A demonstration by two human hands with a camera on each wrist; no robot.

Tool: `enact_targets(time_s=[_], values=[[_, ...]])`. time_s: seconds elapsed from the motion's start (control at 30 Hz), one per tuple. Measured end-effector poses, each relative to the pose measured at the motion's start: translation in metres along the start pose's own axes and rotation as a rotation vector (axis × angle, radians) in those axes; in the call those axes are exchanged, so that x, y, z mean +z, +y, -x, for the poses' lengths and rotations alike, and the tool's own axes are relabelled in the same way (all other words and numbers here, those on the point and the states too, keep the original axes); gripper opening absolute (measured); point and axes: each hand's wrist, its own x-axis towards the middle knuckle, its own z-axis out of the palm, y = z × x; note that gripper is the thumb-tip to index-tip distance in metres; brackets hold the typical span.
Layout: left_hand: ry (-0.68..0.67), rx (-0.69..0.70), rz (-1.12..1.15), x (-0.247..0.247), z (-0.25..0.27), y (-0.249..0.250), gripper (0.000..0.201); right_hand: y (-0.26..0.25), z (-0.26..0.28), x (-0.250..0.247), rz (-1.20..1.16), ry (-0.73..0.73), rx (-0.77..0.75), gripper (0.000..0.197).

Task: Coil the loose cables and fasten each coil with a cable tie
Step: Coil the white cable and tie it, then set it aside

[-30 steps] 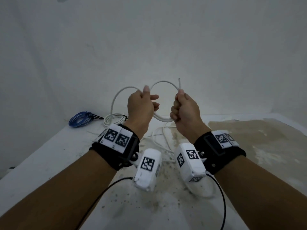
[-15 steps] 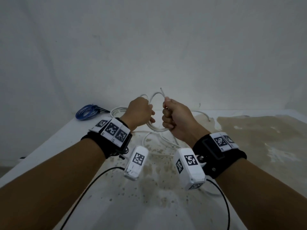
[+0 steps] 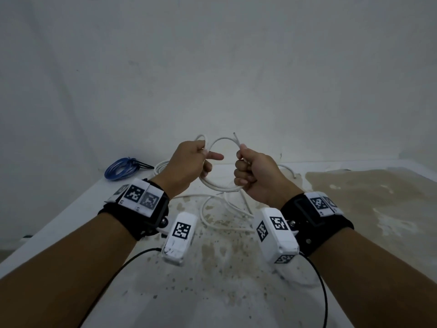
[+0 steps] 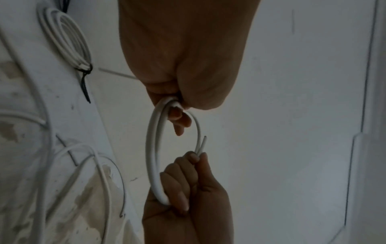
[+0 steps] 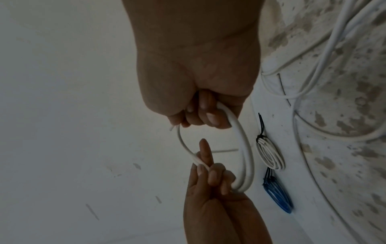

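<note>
Thin white plastic cable (image 3: 221, 185), looped into a small coil, held in the air above the stained white table (image 3: 71, 216). Left hand (image 3: 188, 165) clenched around one side, right hand (image 3: 256, 174) clenched around the other; loose slack trailing on the table.

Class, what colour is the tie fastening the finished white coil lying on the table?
Black: the cable tie on the white coil, clearest in the right wrist view.
</note>
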Motion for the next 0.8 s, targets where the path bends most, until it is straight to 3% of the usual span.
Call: enact_targets(time_s=[0.17,0.3,0.43,0.57,0.7,0.8], values=[[0.11,0.144,-0.204,-0.002,0.001,0.011,0.026,0.005,-0.001,0.004,0.025,-0.014,0.008,0.031],[0.053,0.158,-0.403,0.0,0.004,0.017,0.023,0.006,0.002,0.005,0.097,-0.071,0.042,0.031],[0.038,0.154,-0.267,-0.001,0.004,0.019,0.033,0.003,0.007,0.003,0.16,-0.121,0.046,0.031],[-0.049,0.092,-0.081,-0.006,0.001,0.019,0.023,-0.003,0.01,-0.002,0.206,-0.202,0.058,0.033],[-0.119,0.135,-0.09,-0.011,-0.003,0.017,0.028,-0.006,0.011,-0.006,0.217,-0.249,0.065,0.033],[-0.13,0.126,-0.161,-0.013,-0.002,0.023,0.026,-0.009,0.009,-0.007,0.146,-0.204,0.032,0.032]])
